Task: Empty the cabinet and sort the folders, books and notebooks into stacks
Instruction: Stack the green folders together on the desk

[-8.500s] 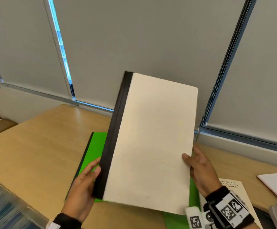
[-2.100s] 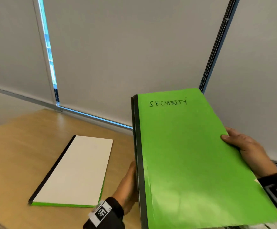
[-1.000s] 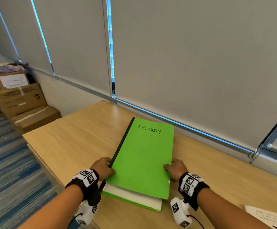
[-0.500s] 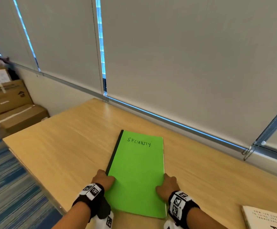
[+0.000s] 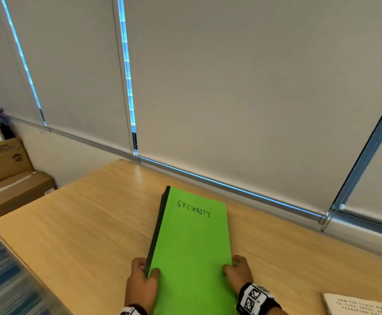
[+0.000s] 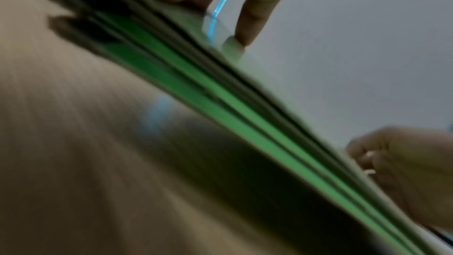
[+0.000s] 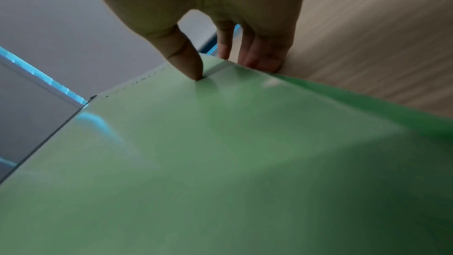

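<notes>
A stack of green folders (image 5: 192, 246) with black spines has "SECURITY" handwritten on its top cover and sits on the wooden table (image 5: 83, 223). My left hand (image 5: 144, 276) grips the near left corner at the spine, thumb on the cover. My right hand (image 5: 235, 269) grips the near right edge. In the left wrist view the stack's layered edges (image 6: 220, 100) stand tilted above a dark shadow on the table, so the near end looks raised. In the right wrist view my right thumb (image 7: 186, 59) presses the green cover (image 7: 220, 162), with the fingers curled over the edge.
A pale book (image 5: 363, 305) lies at the table's near right corner. Cardboard boxes (image 5: 3, 169) are stacked on the floor to the left. Closed blinds with a hanging chain (image 5: 326, 219) run behind the table's far edge. Blue carpet lies past the table's left edge.
Half a second ago both hands squared the stack flat on the table. Now they grip its near corners, and its near end has come up toward me.
</notes>
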Tool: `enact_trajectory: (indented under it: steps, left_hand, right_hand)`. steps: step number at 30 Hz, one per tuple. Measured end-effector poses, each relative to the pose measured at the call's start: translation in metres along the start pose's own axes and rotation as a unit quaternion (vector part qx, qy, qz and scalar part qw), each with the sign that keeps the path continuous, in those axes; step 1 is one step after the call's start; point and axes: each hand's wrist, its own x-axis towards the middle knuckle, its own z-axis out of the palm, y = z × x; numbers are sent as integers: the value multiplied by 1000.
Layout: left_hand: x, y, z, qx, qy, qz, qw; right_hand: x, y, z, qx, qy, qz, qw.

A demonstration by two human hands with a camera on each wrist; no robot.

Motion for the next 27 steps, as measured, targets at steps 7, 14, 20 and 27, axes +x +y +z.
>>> enact_trajectory:
  steps: [7, 14, 20, 27]
  left_hand:
    - [-35, 25, 8, -105, -41, 101, 988]
    - [-54, 97, 18, -229, -88, 134, 960]
    - [-76, 141, 14, -239, -99, 231, 938]
    - [-68, 67, 39, -156, -123, 140, 970]
  right_hand:
    - [-36, -44, -67, 212, 47, -108, 970]
    - [-94, -54, -109, 227, 66, -243, 941]
    - [-94, -53, -129, 256, 112, -257, 925]
    - [-73, 12, -106, 193, 108, -195, 956]
